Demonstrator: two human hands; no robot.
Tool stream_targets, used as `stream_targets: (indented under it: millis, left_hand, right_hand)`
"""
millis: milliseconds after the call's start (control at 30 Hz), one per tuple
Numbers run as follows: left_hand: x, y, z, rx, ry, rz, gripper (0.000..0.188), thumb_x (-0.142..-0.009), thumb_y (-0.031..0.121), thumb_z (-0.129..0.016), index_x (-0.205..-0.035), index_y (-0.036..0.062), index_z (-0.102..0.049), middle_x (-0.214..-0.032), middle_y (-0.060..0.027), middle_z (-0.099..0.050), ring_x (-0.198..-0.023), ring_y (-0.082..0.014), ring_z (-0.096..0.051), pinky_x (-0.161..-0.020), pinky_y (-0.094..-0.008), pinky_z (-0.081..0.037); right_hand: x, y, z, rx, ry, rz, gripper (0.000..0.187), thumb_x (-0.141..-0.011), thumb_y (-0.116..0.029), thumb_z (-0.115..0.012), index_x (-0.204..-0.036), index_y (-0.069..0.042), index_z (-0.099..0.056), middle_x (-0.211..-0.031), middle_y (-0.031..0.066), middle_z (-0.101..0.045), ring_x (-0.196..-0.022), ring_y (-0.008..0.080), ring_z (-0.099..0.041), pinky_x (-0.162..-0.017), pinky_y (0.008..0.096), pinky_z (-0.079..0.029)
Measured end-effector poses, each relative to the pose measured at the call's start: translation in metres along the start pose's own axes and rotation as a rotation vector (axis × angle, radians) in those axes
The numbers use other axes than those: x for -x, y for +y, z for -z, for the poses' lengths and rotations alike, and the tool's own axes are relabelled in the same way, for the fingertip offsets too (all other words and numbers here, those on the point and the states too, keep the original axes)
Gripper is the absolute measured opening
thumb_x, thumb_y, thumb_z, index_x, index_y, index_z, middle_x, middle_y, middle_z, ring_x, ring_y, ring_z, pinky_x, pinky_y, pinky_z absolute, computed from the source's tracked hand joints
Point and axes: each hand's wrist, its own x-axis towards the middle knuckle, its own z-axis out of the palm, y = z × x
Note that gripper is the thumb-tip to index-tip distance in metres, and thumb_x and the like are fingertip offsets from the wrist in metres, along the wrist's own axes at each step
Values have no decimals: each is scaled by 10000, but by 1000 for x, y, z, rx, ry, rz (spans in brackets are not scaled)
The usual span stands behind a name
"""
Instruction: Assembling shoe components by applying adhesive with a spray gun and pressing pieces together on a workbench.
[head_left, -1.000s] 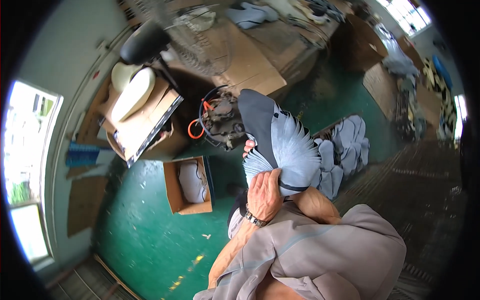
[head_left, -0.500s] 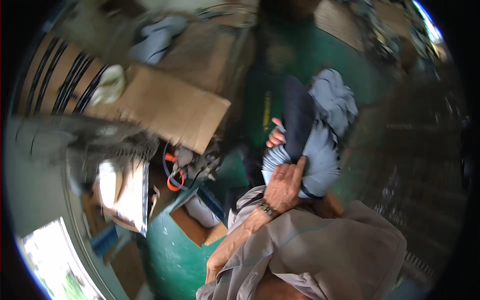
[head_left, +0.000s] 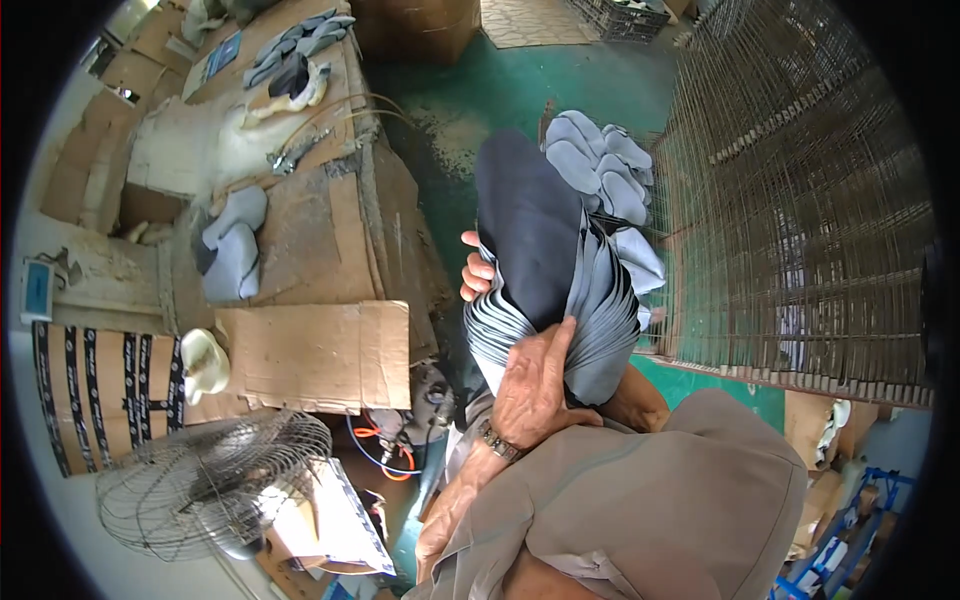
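Observation:
A thick, fanned stack of shoe insoles [head_left: 530, 225], dark on its top face and grey-blue along its layered edges, is held in front of my body. My left hand [head_left: 532, 385], with a watch at its wrist, lies over the near end of the stack, fingers pressed against it. From the right my other forearm passes beneath the stack. The fingertips of my right hand [head_left: 478, 270] curl up around its left side; the palm is hidden below. Just beyond, a pile of grey insoles [head_left: 600, 160] lies low beside the rack.
A cardboard-covered workbench [head_left: 310, 230] stands at left, bearing several grey insoles [head_left: 235, 245] and a pale foot-shaped form [head_left: 205, 362]. Nearer are a wire fan cage [head_left: 215, 480] and an orange hose [head_left: 395, 465]. A tall wire rack [head_left: 790, 200] fills the right, above a green floor [head_left: 440, 120].
The view has turned and sharpened, bringing more of the bench and rack into sight. The insole stack appears farther left and more widely fanned, with both hands still on it.

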Motion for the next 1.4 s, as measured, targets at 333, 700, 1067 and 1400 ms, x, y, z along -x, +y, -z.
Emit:
stream_targets:
  millis: [333,700,1067,1400]
  left_hand:
    - [-123,-125,5,345,-323,328,1537,-451,291,-1037,-1610,-48,-86,-1139,-217,-620,-1011,-328,-625,-906,-400,-505]
    - [-412,-290,37,1284,265,845,1072,-841,179,-824,-1616,-54,-120,-1203,-143,-688,-1053,-151,-636,-943,-325,-514]
    - [-576,-397,142,1832,923,608,832,-926,671,-630,-1518,110,-468,-1471,-99,-580,-1335,-298,-555,-1142,-480,-444]
    - [-666,-468,276,1712,1377,251,902,-924,721,-582,-1558,102,-410,-1546,-95,-513,-1400,-326,-489,-1195,-515,-367]
  right_hand:
    - [27,-51,114,-146,315,150,460,-1101,-407,-372,-1440,-127,-505,-1056,27,-654,-1003,212,-601,-989,424,-441]
    - [-100,-322,161,62,1254,-104,426,-1084,-357,-440,-1349,-59,-589,-1176,76,-688,-1075,204,-660,-915,411,-550]
    - [-304,-480,258,40,962,-265,632,-1059,-492,-485,-1454,-1,-529,-1365,187,-655,-1228,321,-653,-1087,437,-489]
    - [-517,-486,340,-247,666,-286,756,-1056,-610,-402,-1556,-44,-400,-1558,163,-487,-1359,364,-533,-1177,476,-400]
